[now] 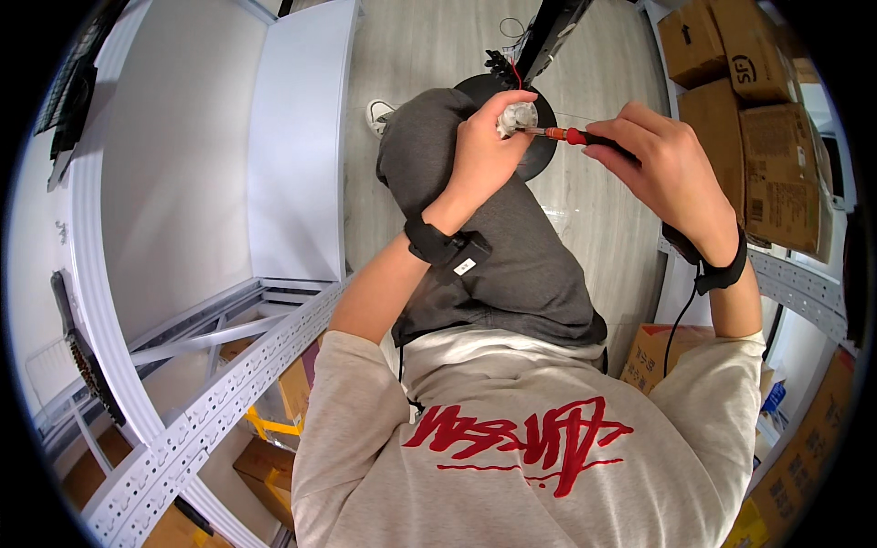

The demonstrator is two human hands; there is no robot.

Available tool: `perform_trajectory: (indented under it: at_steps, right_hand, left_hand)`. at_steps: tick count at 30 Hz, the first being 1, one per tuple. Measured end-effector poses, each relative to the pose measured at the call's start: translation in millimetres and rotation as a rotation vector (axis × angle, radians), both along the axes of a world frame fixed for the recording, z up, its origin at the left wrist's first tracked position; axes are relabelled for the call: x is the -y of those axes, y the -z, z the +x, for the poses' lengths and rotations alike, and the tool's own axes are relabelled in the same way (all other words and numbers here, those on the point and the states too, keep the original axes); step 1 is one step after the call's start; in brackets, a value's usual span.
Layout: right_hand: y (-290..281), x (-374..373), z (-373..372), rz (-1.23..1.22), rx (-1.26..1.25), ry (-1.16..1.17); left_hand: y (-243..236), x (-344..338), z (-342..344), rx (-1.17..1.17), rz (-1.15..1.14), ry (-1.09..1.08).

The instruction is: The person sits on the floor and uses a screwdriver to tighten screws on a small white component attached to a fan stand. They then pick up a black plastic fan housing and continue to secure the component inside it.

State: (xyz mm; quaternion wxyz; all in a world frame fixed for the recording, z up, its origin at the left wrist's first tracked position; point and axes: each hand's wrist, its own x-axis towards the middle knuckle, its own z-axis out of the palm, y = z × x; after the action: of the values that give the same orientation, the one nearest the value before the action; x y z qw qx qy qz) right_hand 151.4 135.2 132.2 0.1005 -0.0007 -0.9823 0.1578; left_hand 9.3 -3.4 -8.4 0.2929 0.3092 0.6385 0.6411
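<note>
My left hand (484, 151) is closed around a small white, partly clear plastic part (519, 114) above my thigh. A thin red wire (518, 75) shows just beyond it. My right hand (665, 153) grips a screwdriver (568, 135) with a red and black handle and an orange section near the shaft. The screwdriver lies nearly level, its tip pointing left at the white part. Tip and part appear to meet, but my left fingers partly hide the spot.
A black post (554, 38) rises from a round black base (543, 164) beyond my knee, with a black clamp-like piece (501, 68) beside it. White shelving (297, 137) stands at left. Stacked cardboard boxes (781, 173) fill the right-hand rack. A cable hangs from my right wrist strap (722, 274).
</note>
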Motion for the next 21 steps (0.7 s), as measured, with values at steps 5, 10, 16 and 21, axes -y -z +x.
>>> perform_trajectory:
  at_steps: [5, 10, 16, 21]
  right_hand:
    - [-2.2, -0.9, 3.2, -0.095, 0.013, 0.01]
    - [-9.8, 1.6, 0.0, 0.038, 0.088, -0.011]
    - [-6.7, -2.5, -0.7, -0.043, 0.233, 0.096]
    - [-4.7, -3.2, -2.2, 0.1, 0.055, -0.055]
  left_hand:
    - [-7.0, 0.2, 4.3, -0.075, -0.032, -0.007]
    - [-9.5, 0.7, 4.4, -0.109, -0.063, -0.009]
    - [-3.9, 0.4, 1.6, -0.07, -0.068, -0.006]
    - [-11.1, -0.7, 3.7, -0.104, -0.099, -0.013]
